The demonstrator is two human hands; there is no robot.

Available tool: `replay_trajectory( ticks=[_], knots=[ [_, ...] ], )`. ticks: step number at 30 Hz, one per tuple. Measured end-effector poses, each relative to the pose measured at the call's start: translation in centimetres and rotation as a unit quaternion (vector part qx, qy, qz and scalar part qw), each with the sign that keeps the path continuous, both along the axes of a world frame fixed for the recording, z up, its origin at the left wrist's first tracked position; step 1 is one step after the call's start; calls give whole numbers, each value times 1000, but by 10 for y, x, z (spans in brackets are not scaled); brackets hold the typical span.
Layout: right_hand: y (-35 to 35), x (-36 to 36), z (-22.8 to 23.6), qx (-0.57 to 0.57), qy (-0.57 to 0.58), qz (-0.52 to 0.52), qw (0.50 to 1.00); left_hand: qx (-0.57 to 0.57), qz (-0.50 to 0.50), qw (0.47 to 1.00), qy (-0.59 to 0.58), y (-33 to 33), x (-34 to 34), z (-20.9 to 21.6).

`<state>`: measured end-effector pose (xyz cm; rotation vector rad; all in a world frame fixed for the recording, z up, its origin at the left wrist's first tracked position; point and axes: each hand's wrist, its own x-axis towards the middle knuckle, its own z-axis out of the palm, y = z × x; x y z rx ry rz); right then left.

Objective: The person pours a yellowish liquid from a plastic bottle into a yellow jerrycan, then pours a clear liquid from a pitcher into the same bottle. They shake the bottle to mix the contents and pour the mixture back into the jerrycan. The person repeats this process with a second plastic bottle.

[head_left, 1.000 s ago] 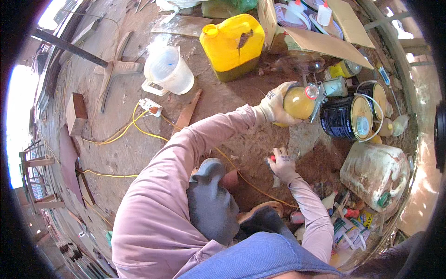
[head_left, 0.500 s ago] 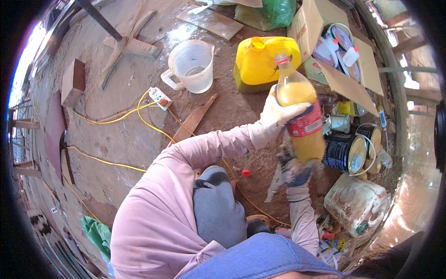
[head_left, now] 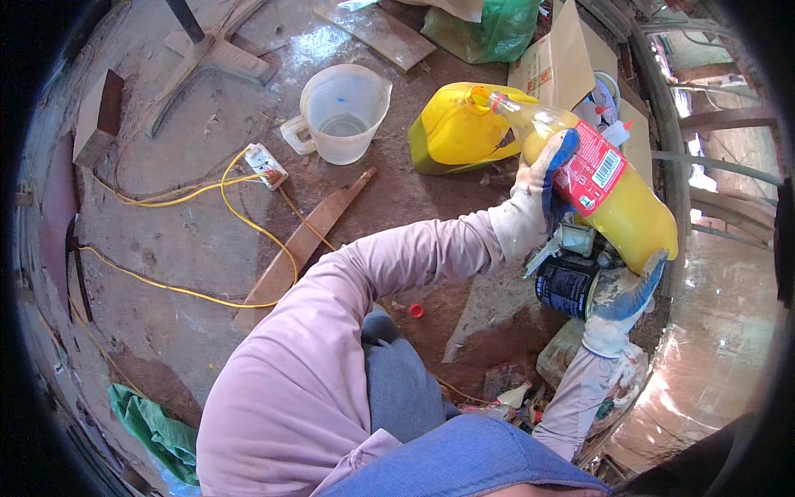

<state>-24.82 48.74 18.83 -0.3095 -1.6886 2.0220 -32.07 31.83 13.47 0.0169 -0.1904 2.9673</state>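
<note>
A large plastic bottle (head_left: pixel 633 217) of cloudy yellow liquid, with a red label, lies tilted across both my hands, neck toward the upper left. My gloved left hand (head_left: pixel 542 184) is closed round its upper body beside the label. Under the base, my gloved right hand (head_left: pixel 627 300) cups and lifts the bottom end. The bottle's uncapped mouth meets the opening of a yellow jerrycan (head_left: pixel 447 124); whether it sits inside or only against the rim, I cannot tell. Darker liquid shows low in the jerrycan. A red bottle cap (head_left: pixel 416 311) rests on the ground.
A clear measuring jug (head_left: pixel 344 124) stands left of the jerrycan. Behind the bottle is an open cardboard box (head_left: pixel 542 70) with containers. A black paint can (head_left: pixel 565 286) and dirty white jug (head_left: pixel 563 352) sit at right. Yellow cords run to a power strip (head_left: pixel 265 166) near a wooden board (head_left: pixel 310 240).
The bottle has gone from nearly upright to tilted, its mouth now at the jerrycan's opening. My right hand has moved right and up with the base. The jerrycan now leans slightly.
</note>
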Motion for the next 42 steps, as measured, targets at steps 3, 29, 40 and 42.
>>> replay_trajectory(
  ticks=[3, 29, 40, 42],
  knots=[
    [-23, 4, 23, 20, 4, 70, 997, 56, -4, 997, 61, -2, -10, 2],
    [-155, -140, 178, 511, 164, 351, 767, -366, 86, 927, -11, -138, 19, 15],
    [-199, -101, 136, 206, 174, 312, 911, -634, 300, 617, 357, -167, -61, 117],
    [-182, -110, 133, 198, 207, 349, 892, -612, 312, 621, 378, -165, -74, 113]
  ],
)
